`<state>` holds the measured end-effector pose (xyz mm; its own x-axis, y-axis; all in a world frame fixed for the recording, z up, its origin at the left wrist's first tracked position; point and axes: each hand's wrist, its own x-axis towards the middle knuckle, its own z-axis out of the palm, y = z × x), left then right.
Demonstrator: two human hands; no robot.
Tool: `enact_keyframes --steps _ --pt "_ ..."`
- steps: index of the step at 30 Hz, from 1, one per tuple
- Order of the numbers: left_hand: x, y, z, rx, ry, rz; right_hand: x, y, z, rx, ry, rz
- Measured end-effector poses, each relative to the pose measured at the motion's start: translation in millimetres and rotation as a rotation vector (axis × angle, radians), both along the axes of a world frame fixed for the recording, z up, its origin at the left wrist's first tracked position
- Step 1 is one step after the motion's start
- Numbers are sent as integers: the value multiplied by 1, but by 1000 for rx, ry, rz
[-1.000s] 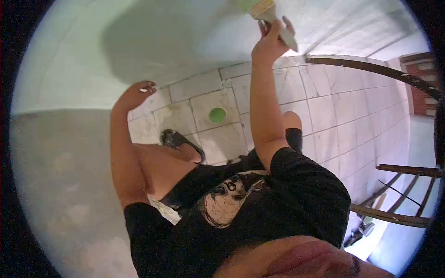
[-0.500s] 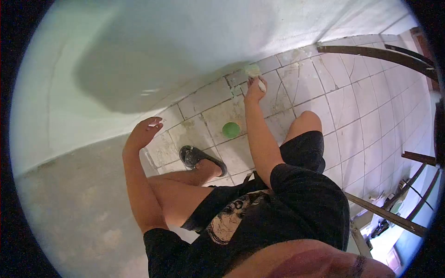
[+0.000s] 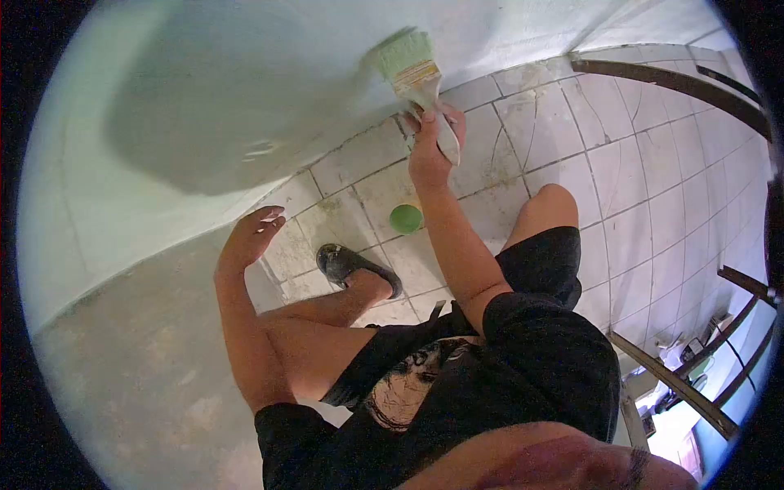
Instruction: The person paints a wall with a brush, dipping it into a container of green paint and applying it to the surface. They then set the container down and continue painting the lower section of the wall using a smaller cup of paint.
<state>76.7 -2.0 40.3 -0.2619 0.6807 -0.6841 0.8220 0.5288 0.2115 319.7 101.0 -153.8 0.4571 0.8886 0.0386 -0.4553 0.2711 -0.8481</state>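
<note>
Paintbrush (image 3: 412, 72), loaded green, lies against the wall (image 3: 245, 90), my right hand (image 3: 429, 147) closed round its handle; left hand (image 3: 251, 237) open, empty. I judge the lower wall unpainted.

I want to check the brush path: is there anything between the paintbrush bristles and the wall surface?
Nothing visible stands between them. The right hand grips the paintbrush by its handle, and the green bristles lie directly against the wall. The left hand is lower and apart from the brush.
</note>
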Motion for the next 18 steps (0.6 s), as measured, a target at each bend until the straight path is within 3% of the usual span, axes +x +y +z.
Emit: enact_keyframes --steps 5,11,18 --pt "-6 -9 1 81 -59 10 2 15 -77 -184 151 125" --pt "-4 -20 21 120 25 53 24 -5 -135 -461 213 15" --pt "-10 -35 20 116 -66 77 12 10 -211 -449 58 -37"
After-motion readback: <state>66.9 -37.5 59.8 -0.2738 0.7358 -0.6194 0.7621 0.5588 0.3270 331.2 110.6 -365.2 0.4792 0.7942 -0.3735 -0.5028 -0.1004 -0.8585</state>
